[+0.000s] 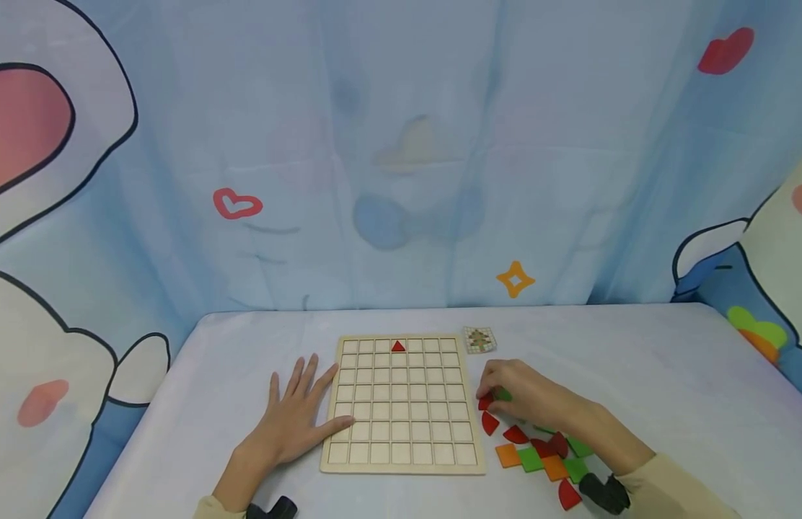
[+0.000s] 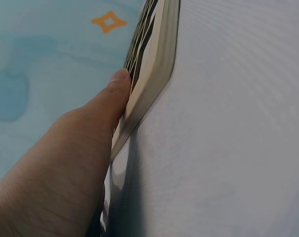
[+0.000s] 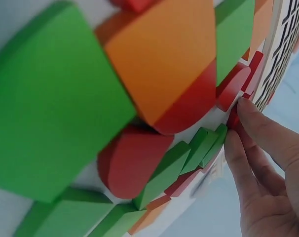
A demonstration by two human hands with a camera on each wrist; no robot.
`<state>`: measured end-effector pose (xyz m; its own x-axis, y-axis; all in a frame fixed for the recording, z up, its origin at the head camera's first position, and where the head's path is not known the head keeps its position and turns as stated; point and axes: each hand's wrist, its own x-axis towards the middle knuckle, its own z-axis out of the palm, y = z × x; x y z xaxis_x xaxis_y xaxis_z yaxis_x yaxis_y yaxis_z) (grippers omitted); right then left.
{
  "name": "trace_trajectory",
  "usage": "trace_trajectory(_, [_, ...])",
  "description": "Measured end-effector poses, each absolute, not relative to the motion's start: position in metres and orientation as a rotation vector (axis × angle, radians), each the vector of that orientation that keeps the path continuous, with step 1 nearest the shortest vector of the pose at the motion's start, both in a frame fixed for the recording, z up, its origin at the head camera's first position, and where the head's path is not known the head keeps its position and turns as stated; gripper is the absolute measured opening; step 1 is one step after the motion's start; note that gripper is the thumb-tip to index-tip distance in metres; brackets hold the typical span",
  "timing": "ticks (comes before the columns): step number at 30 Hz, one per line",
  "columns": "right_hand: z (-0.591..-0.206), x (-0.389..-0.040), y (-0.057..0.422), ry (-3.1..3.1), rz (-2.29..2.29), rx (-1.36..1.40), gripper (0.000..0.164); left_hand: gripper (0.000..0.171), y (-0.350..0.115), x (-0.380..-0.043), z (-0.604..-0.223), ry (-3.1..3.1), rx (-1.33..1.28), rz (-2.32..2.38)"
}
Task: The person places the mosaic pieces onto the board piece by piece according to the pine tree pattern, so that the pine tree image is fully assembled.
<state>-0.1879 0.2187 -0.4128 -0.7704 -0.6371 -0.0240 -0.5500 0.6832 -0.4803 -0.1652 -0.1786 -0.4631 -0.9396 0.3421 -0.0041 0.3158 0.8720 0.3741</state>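
Observation:
A wooden grid board (image 1: 399, 432) lies flat on the table, with a red triangle (image 1: 397, 347) in a middle cell of its top row. My left hand (image 1: 296, 418) is spread at the board's left edge, the thumb (image 2: 117, 84) resting on the frame. Beyond the board's right edge, my right hand (image 1: 527, 389) pinches a small red piece (image 3: 232, 118) between thumb and fingertips; the fingers partly hide its shape. Another red piece with a rounded side (image 1: 490, 423) lies just below that hand. A green piece (image 1: 503, 394) shows beside the fingers.
Loose red, green and orange pieces, including an orange square (image 1: 507, 455) and a green square (image 1: 529, 459), lie right of the board, some overlapping. A small pattern card (image 1: 480, 339) sits by the board's top right corner. A printed blue curtain (image 1: 401, 274) hangs behind the table.

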Motion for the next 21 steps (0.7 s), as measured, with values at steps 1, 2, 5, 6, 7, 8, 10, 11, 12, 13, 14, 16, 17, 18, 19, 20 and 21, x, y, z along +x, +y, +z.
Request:
trace_trajectory(1, [-0.4119, -0.1877, 0.2179, 2.707, -0.676, -0.947, 0.018, 0.093, -0.1782, -0.1657, -0.4625, 2.960, 0.514, 0.566])
trace_trajectory(2, [-0.4112, -0.1874, 0.2173, 2.708, -0.676, -0.935, 0.018, 0.093, -0.1778, -0.1658, -0.4619, 2.957, 0.513, 0.560])
trace_trajectory(5, [-0.4086, -0.1866, 0.2150, 2.706, -0.682, -0.929, 0.019, 0.093, -0.1775, -0.1657, -0.4608, 2.956, 0.508, 0.552])
trace_trajectory(6, [-0.4077, -0.1862, 0.2138, 2.707, -0.681, -0.931, 0.019, 0.093, -0.1776, -0.1655, -0.4604, 2.955, 0.506, 0.554])
trace_trajectory(7, [-0.4069, -0.1862, 0.2132, 2.707, -0.678, -0.945, 0.019, 0.093, -0.1778, -0.1654, -0.4604, 2.953, 0.504, 0.552])
trace_trajectory(8, [-0.4062, -0.1862, 0.2122, 2.709, -0.671, -0.949, 0.019, 0.093, -0.1779, -0.1652, -0.4602, 2.953, 0.502, 0.553])
trace_trajectory(10, [-0.4054, -0.1861, 0.2111, 2.714, -0.664, -0.953, 0.019, 0.093, -0.1782, -0.1650, -0.4603, 2.955, 0.500, 0.552])
trace_trajectory(11, [-0.4055, -0.1864, 0.2111, 2.719, -0.658, -0.954, 0.018, 0.093, -0.1782, -0.1650, -0.4604, 2.954, 0.501, 0.554])
trace_trajectory(12, [-0.4054, -0.1865, 0.2116, 2.722, -0.655, -0.954, 0.018, 0.093, -0.1782, -0.1650, -0.4603, 2.955, 0.505, 0.554])
trace_trajectory(13, [-0.4057, -0.1865, 0.2121, 2.727, -0.654, -0.953, 0.018, 0.093, -0.1780, -0.1650, -0.4604, 2.956, 0.508, 0.554])
trace_trajectory(14, [-0.4061, -0.1863, 0.2124, 2.732, -0.654, -0.942, 0.018, 0.093, -0.1779, -0.1650, -0.4605, 2.957, 0.511, 0.557])
trace_trajectory(16, [-0.4066, -0.1864, 0.2138, 2.737, -0.662, -0.940, 0.018, 0.093, -0.1777, -0.1651, -0.4605, 2.957, 0.516, 0.559])
trace_trajectory(17, [-0.4067, -0.1863, 0.2142, 2.742, -0.663, -0.939, 0.018, 0.093, -0.1775, -0.1653, -0.4607, 2.956, 0.517, 0.560])
trace_trajectory(18, [-0.4069, -0.1859, 0.2146, 2.746, -0.669, -0.936, 0.018, 0.093, -0.1774, -0.1653, -0.4609, 2.956, 0.516, 0.558])
trace_trajectory(19, [-0.4074, -0.1855, 0.2146, 2.752, -0.676, -0.927, 0.018, 0.093, -0.1773, -0.1653, -0.4611, 2.957, 0.515, 0.558])
trace_trajectory(20, [-0.4079, -0.1851, 0.2149, 2.756, -0.690, -0.915, 0.018, 0.093, -0.1774, -0.1654, -0.4614, 2.957, 0.515, 0.556])
trace_trajectory(21, [-0.4083, -0.1846, 0.2152, 2.763, -0.705, -0.903, 0.018, 0.093, -0.1774, -0.1655, -0.4617, 2.957, 0.514, 0.554])
